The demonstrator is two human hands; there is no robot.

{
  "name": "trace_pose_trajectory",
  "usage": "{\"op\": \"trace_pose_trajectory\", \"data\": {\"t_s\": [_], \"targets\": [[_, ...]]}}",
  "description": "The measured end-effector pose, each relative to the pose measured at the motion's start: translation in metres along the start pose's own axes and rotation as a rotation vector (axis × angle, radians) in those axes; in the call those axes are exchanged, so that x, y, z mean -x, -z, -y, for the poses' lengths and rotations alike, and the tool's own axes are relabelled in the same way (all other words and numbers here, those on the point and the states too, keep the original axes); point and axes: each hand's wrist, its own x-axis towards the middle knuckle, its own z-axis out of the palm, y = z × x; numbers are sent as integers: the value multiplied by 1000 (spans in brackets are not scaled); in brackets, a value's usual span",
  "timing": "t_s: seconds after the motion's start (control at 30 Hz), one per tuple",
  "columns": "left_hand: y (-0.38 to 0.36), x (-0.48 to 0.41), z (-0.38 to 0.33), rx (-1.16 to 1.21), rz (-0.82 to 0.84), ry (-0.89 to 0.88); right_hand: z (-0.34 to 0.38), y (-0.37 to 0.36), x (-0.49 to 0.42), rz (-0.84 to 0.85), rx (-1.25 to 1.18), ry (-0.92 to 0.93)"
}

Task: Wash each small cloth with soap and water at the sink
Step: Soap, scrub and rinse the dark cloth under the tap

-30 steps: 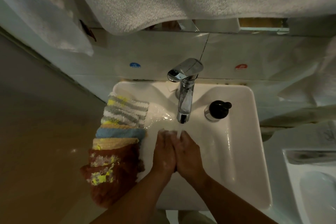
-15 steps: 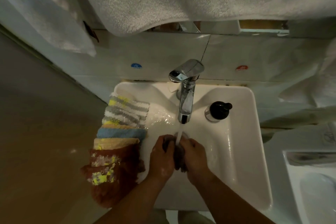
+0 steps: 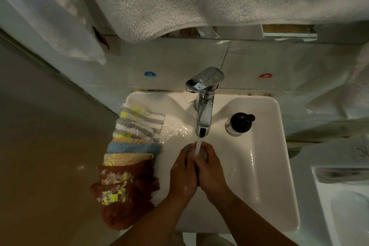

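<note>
Cloth (image 3: 203, 153) squeezed between left hand (image 3: 182, 173) and right hand (image 3: 212, 171), lengthwise toward faucet (image 3: 205, 106).

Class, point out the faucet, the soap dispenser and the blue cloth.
faucet (image 3: 204, 114), head view, chrome spout.
soap dispenser (image 3: 240, 122), head view, black pump top.
blue cloth (image 3: 133, 148), head view, folded face.

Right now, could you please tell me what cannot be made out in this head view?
Head view:
What the left hand and right hand press between them: fingers hide it; only a greyish bit shows.
Drain of the sink: unseen, perhaps under the hands.
Count in the cloth stack: they overlap.
Print on the blue sticker and red sticker: too small.
Second basin: cut by the right edge.
</note>
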Motion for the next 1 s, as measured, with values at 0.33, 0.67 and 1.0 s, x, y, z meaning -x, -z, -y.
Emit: {"op": "trace_pose_trajectory", "data": {"t_s": [0.33, 0.67, 1.0], "targets": [[1, -10, 2, -146, 40, -36, 5, -4, -18, -73, 582, 191], [21, -17, 12, -177, -177, 35, -12, 27, -27, -176, 540, -34], [-1, -2, 3, 200, 23, 181, -7, 0, -6, 60, 84, -6]]}}
